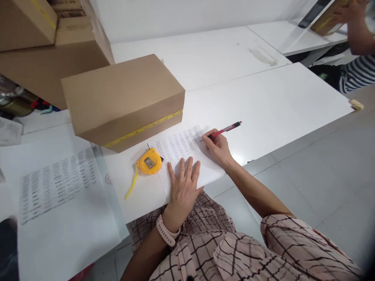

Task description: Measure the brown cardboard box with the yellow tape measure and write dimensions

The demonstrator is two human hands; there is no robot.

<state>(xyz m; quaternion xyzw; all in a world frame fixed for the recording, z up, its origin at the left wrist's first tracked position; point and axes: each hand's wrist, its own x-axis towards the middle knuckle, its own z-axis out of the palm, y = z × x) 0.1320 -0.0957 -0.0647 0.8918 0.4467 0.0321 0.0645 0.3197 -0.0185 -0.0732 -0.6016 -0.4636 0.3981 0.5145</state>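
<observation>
My right hand (218, 148) is closed around a red and black pen (227, 128), its tip end hidden by my fingers at the right edge of a sheet of paper (178, 142). Rows of small handwriting cover the upper part of that sheet. Flat on the lower part lies my left hand (184, 181), fingers spread, holding nothing. Just left of it sits a yellow tape measure (150, 162), a short end of its yellow blade sticking out. Behind the paper stands a closed cardboard box (125, 99) with yellow tape along its side.
More cardboard boxes (55, 54) are stacked at the back left. Another written sheet (70, 218) lies at the left. The white table (263, 101) ends at a front edge above a tiled floor. At the far right, a person's hand (351, 11) touches a brown box.
</observation>
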